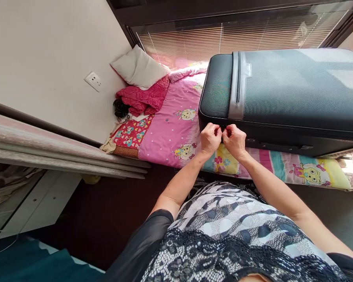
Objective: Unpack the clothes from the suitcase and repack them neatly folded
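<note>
A large dark grey-green fabric suitcase (291, 90) lies on its back, with a grey strip and a zipped pocket across its front panel. Both hands meet at its near edge, close to the left corner, where the zipper seam runs. My left hand (211, 138) is closed, thumb and fingers pinching at the zipper. My right hand (234, 140) pinches at the same seam just to the right, its fingertips almost touching the left ones. A small dark bit shows between them; the fingers mostly cover the zipper pulls.
Under the suitcase is a pink bedcover (164, 137) with cartoon sheep. A pale pillow (142, 67) and a crumpled red cloth (148, 95) lie at the far left. A wall socket (93, 81), folded curtains (61, 147) and a window blind (188, 43) surround the bed.
</note>
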Available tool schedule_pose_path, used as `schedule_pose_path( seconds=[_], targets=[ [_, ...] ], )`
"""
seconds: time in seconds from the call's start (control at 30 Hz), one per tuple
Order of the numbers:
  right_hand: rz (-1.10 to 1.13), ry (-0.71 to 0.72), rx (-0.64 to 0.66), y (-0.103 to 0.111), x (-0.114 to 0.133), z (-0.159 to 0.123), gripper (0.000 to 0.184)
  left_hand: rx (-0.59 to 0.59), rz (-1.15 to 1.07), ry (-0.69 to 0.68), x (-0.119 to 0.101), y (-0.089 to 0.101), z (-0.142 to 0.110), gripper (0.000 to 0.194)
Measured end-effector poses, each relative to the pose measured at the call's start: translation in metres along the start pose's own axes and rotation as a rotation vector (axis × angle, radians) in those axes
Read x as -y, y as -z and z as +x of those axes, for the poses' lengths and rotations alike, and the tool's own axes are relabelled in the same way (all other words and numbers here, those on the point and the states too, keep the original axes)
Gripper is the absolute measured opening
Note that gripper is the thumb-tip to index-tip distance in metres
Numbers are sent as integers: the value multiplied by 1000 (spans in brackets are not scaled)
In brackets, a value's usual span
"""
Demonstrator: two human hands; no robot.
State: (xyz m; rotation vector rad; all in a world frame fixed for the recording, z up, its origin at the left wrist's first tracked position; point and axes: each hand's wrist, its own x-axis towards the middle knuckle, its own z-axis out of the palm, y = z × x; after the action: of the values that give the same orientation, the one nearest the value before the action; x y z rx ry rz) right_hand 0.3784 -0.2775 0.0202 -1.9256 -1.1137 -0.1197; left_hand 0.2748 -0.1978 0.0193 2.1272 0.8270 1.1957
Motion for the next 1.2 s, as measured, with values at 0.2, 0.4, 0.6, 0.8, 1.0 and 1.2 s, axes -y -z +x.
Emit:
schedule_pose_path(
  seconds=[0.2,0.4,0.6,0.8,1.0,1.2],
  targets=[
    [-88,35,-39,5,6,3,13,10,61,-107,2,5,6,20],
    [-94,84,-40,9,-8,-7,24,-62,-20,-73,15,2,-3,38],
    [-52,-37,-73,5,-44,-30,37,-112,-58,95,36,-10,-20,25],
    [-23,-106,-99,-1,-52,-24,46,-78,-97,158,45,-20,-13,25],
    [65,-116,-136,0,-52,-18,43,-60,-176,203,46,-15,-10,27],
    [151,-102,-117,-2,-56,-23,42,-64,-257,291,40,-17,-12,30]
  ],
)
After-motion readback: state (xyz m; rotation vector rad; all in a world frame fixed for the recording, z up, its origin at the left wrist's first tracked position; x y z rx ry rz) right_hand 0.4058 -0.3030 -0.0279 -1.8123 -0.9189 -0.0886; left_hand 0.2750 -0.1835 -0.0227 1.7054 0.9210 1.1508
